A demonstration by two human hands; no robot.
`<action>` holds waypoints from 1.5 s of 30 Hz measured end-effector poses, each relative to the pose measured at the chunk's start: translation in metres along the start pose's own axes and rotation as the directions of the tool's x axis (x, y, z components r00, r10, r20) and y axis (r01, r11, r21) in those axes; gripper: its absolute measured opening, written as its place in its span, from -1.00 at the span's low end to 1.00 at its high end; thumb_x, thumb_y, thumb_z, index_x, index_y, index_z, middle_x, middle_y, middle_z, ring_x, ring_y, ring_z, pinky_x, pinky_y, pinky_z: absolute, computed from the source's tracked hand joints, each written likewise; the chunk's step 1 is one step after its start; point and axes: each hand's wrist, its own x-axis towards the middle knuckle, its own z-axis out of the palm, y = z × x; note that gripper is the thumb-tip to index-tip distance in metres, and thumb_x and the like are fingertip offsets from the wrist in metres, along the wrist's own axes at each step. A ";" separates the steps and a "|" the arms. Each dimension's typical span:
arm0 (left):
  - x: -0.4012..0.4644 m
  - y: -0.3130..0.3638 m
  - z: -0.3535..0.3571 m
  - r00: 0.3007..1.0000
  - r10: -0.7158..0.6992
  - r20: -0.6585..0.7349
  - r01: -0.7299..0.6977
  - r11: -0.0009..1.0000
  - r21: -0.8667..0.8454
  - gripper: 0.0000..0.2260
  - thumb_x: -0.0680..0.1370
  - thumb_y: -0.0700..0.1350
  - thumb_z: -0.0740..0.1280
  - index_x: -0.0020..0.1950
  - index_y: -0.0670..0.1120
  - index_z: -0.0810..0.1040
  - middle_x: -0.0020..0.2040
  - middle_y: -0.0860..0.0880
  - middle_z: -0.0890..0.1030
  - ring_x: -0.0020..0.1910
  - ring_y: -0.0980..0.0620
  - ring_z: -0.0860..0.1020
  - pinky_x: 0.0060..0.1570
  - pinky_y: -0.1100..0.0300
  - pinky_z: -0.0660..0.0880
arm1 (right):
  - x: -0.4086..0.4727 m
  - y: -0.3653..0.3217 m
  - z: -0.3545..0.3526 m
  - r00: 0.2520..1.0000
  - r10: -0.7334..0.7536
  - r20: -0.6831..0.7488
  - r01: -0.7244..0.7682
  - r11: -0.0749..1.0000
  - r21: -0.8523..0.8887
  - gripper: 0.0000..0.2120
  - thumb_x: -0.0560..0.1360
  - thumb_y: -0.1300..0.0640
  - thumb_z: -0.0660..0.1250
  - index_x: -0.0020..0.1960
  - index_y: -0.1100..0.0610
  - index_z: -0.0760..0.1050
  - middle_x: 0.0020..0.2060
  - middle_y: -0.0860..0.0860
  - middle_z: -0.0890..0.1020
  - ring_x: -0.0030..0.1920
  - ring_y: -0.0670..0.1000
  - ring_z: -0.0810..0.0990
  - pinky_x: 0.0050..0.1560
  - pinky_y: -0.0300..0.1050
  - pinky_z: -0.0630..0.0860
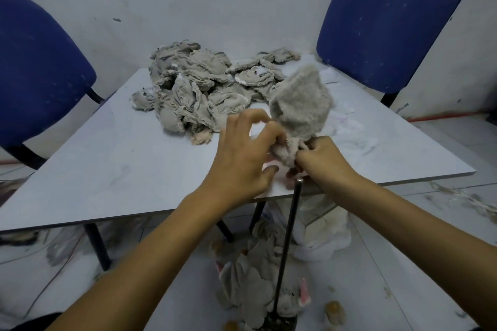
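A fuzzy grey plush toy skin (pixel 301 105) rises above the near edge of the pale grey table (pixel 107 169), its lower end bunched just above a thin black upright rod (pixel 287 244). The right hand (pixel 322 161) clutches that bunched end, while the left hand (pixel 247 153) pinches the fabric beside it with curled fingers.

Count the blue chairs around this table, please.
2. One blue chair stands at the left side of the table. The other blue chair stands behind its far right corner, near the wall. Others may be hidden outside the view.
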 end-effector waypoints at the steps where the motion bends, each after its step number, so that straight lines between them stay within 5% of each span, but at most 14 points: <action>1: 0.000 -0.007 0.000 0.999 0.025 0.039 -0.024 1.000 -0.020 -0.60 0.36 -0.16 0.55 0.12 -0.11 0.50 0.27 -0.18 0.42 0.22 -0.20 0.40 0.08 -0.12 0.45 | 0.000 -0.002 -0.001 0.998 0.025 0.050 -0.023 0.999 -0.042 -0.92 0.41 0.30 0.33 -0.19 0.19 0.59 -0.45 0.06 0.59 -0.44 0.05 0.61 -0.30 0.23 0.66; 5: 0.001 -0.026 -0.003 0.961 -0.096 0.259 0.188 0.914 -0.359 -0.45 0.42 -0.08 0.55 0.31 0.06 0.38 0.12 0.02 0.54 0.04 0.25 0.54 -0.01 0.31 0.47 | 0.002 -0.014 -0.007 0.957 0.148 0.249 -0.172 0.982 0.077 -0.88 0.52 0.30 0.24 0.02 0.21 0.51 -0.30 0.13 0.53 -0.38 0.04 0.58 -0.13 0.20 0.64; 8: 0.000 -0.031 0.003 0.931 -0.248 0.267 0.327 0.893 -0.310 -0.44 0.38 -0.04 0.58 0.33 0.04 0.48 0.14 0.00 0.58 0.09 0.08 0.54 0.04 0.24 0.42 | 0.003 -0.014 -0.012 0.976 0.124 0.180 -0.168 0.952 0.256 -0.80 0.54 0.28 0.28 0.10 0.04 0.41 -0.16 0.16 0.55 -0.24 0.08 0.63 -0.17 0.10 0.68; 10: -0.001 -0.029 0.004 0.915 -0.320 0.246 0.388 0.865 -0.317 -0.46 0.37 -0.01 0.58 0.32 0.03 0.53 0.16 -0.01 0.60 0.11 0.04 0.53 0.09 0.19 0.42 | 0.002 -0.008 -0.014 0.989 -0.148 0.009 0.149 0.988 -0.044 -0.78 0.54 0.24 0.32 0.08 -0.02 0.40 -0.16 0.10 0.56 -0.23 0.03 0.61 -0.17 -0.01 0.66; 13: 0.005 -0.025 0.000 0.849 -0.436 0.298 0.526 0.653 -0.544 -0.61 0.40 -0.09 0.56 0.19 0.02 0.58 0.04 0.00 0.66 -0.04 -0.01 0.66 -0.01 -0.01 0.62 | -0.006 -0.002 -0.012 0.788 -0.610 0.078 0.574 0.684 -0.449 -0.85 0.53 0.16 0.42 0.00 0.01 0.46 -0.19 0.00 0.53 -0.22 -0.04 0.53 -0.22 -0.31 0.48; 16: 0.014 -0.021 -0.007 0.768 -0.550 0.329 0.582 0.386 -0.716 -0.82 0.45 -0.11 0.52 0.00 0.03 0.60 -0.07 -0.04 0.70 -0.15 -0.05 0.70 -0.13 0.00 0.66 | -0.013 0.003 -0.006 0.649 -0.726 0.228 0.699 0.450 -0.556 -0.81 0.50 0.14 0.45 0.08 0.13 0.55 -0.09 0.02 0.52 -0.19 -0.02 0.50 -0.24 -0.14 0.52; 18: 0.016 -0.017 -0.010 0.724 -0.609 0.325 0.598 0.320 -0.735 -0.87 0.49 -0.07 0.49 -0.16 0.08 0.56 -0.23 -0.05 0.69 -0.28 -0.03 0.67 -0.32 0.14 0.60 | -0.015 0.006 -0.002 0.659 -0.687 0.306 0.685 0.381 -0.620 -0.61 0.48 0.08 0.48 0.27 0.09 0.51 0.04 0.05 0.47 -0.13 0.00 0.50 -0.28 -0.01 0.57; 22: 0.014 -0.013 -0.009 0.803 -0.475 0.360 0.568 0.427 -0.703 -0.62 0.51 0.15 0.34 -0.16 -0.18 0.62 -0.33 -0.04 0.60 -0.36 0.06 0.53 -0.37 0.29 0.42 | -0.010 0.002 -0.002 0.702 -0.684 0.197 0.655 0.513 -0.554 -0.62 0.49 0.07 0.48 0.25 0.12 0.51 -0.06 0.05 0.50 -0.14 0.02 0.50 -0.15 0.05 0.55; 26: 0.011 -0.020 -0.010 0.860 -0.318 0.400 0.509 0.467 -0.724 -0.73 0.53 0.11 0.36 -0.22 -0.06 0.59 -0.33 0.01 0.62 -0.33 0.11 0.55 -0.33 0.33 0.43 | -0.005 -0.004 -0.005 0.836 -0.548 0.032 0.528 0.787 -0.320 -0.69 0.49 0.07 0.48 0.13 0.01 0.41 -0.28 -0.04 0.55 -0.27 -0.03 0.57 -0.21 0.02 0.60; 31: 0.005 -0.024 -0.008 0.837 -0.262 0.480 0.499 0.725 -0.474 -0.49 0.29 0.32 0.43 -0.03 -0.07 0.62 0.12 -0.06 0.49 0.08 -0.03 0.49 0.05 0.18 0.43 | -0.001 -0.002 -0.010 0.849 -0.527 0.042 0.508 0.791 -0.340 -0.88 0.54 0.20 0.40 0.07 0.08 0.58 -0.18 0.01 0.61 -0.15 0.01 0.63 -0.16 0.12 0.63; 34: 0.004 -0.032 -0.013 0.859 -0.227 0.459 0.332 0.929 -0.162 -0.30 0.18 0.36 0.54 0.13 0.01 0.42 0.33 0.07 0.28 0.33 0.02 0.29 0.31 0.03 0.26 | 0.001 -0.004 -0.007 0.875 -0.484 0.026 0.485 0.872 -0.071 -0.81 0.55 0.37 0.34 0.00 0.14 0.67 -0.07 0.13 0.59 -0.05 0.11 0.65 -0.04 0.03 0.66; 37: -0.002 -0.038 -0.010 0.903 -0.201 0.380 0.307 0.920 -0.243 -0.62 0.40 -0.07 0.54 -0.07 -0.01 0.31 -0.08 -0.02 0.47 -0.10 -0.10 0.44 -0.07 -0.05 0.43 | 0.003 -0.010 -0.007 0.900 -0.434 0.024 0.421 0.883 0.207 -0.76 0.55 0.41 0.30 -0.02 0.14 0.66 -0.13 0.02 0.68 -0.09 -0.02 0.67 -0.06 -0.10 0.66; 40: -0.009 -0.038 -0.004 0.980 -0.130 0.153 0.128 0.992 0.019 -0.69 0.40 -0.38 0.36 -0.22 -0.09 0.25 -0.21 -0.08 0.40 -0.25 -0.12 0.36 -0.40 -0.02 0.39 | 0.008 -0.014 -0.017 0.946 -0.306 -0.104 0.323 0.874 0.364 -0.72 0.57 0.40 0.28 -0.13 0.13 0.67 -0.19 -0.04 0.69 -0.11 -0.05 0.66 -0.07 -0.14 0.63; 45: -0.008 -0.037 -0.002 0.962 -0.088 0.258 0.059 0.991 0.119 -0.89 0.39 -0.13 0.30 -0.19 -0.13 0.41 -0.19 -0.06 0.39 -0.17 -0.08 0.36 -0.22 0.01 0.40 | 0.016 -0.017 -0.022 0.997 0.069 0.038 -0.079 0.848 0.524 -0.76 0.63 0.23 0.20 -0.06 0.07 0.64 -0.10 0.04 0.63 -0.11 0.04 0.64 -0.15 0.00 0.65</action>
